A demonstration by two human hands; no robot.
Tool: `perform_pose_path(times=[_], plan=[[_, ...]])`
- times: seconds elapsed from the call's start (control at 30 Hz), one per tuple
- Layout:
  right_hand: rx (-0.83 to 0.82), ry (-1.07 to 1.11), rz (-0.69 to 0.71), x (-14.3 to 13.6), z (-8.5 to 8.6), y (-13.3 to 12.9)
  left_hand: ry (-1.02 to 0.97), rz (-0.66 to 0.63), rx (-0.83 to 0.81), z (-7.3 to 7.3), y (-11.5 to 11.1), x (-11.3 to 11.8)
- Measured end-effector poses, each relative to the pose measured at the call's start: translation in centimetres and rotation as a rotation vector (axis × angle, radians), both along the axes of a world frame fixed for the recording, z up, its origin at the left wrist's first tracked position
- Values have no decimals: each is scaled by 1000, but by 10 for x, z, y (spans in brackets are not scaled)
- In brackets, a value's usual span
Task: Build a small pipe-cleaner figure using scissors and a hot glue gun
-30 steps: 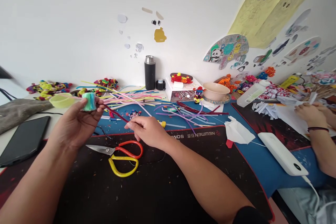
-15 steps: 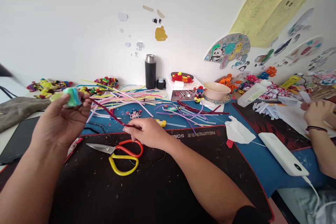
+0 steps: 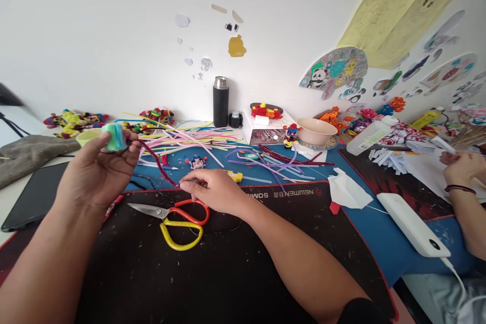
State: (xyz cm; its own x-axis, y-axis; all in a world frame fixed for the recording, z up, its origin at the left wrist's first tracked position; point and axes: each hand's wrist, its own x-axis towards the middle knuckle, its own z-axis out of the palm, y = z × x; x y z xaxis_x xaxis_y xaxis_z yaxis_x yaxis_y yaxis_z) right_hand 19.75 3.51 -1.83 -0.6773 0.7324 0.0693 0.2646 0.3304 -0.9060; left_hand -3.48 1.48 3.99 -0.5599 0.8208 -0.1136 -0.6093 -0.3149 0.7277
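My left hand [image 3: 102, 167], raised at the left, holds a small green and blue fuzzy bundle [image 3: 115, 137] between its fingers. A dark red pipe cleaner [image 3: 157, 161] runs from that hand, bowed, down to the fingertips of my right hand [image 3: 207, 186], which pinch its lower end. Scissors [image 3: 176, 215] with one red and one yellow handle lie on the black mat [image 3: 152, 283] just below my right hand, blades pointing left.
Behind my hands are a pile of coloured pipe cleaners [image 3: 190, 136], a black thermos [image 3: 220, 104], a white box [image 3: 248, 126] and a bowl [image 3: 317, 131]. At right lie a white power bank [image 3: 412, 224] and another person's hands [image 3: 463, 167].
The pipe cleaner was nearly straight and now sags in a curve. My left hand and the bundle have shifted slightly right, and the whole view has moved a little.
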Motion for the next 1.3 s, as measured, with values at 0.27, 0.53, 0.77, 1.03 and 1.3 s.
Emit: perform_pose_path(times=[0.27, 0.53, 0.77, 1.03, 1.3], plan=[[9, -86, 37, 0, 6, -5, 28, -51, 11, -7, 0, -5], [-62, -21, 42, -2, 2, -8, 46, -49, 23, -7, 1, 1], [-101, 15, 55, -2, 1, -6, 56, -66, 27, -10, 1, -1], [-182, -2, -32, 1, -2, 2, 89, -94, 71, -13, -2, -2], [-133, 55, -78, 4, 2, 6, 101, -63, 107, -3, -8, -1]])
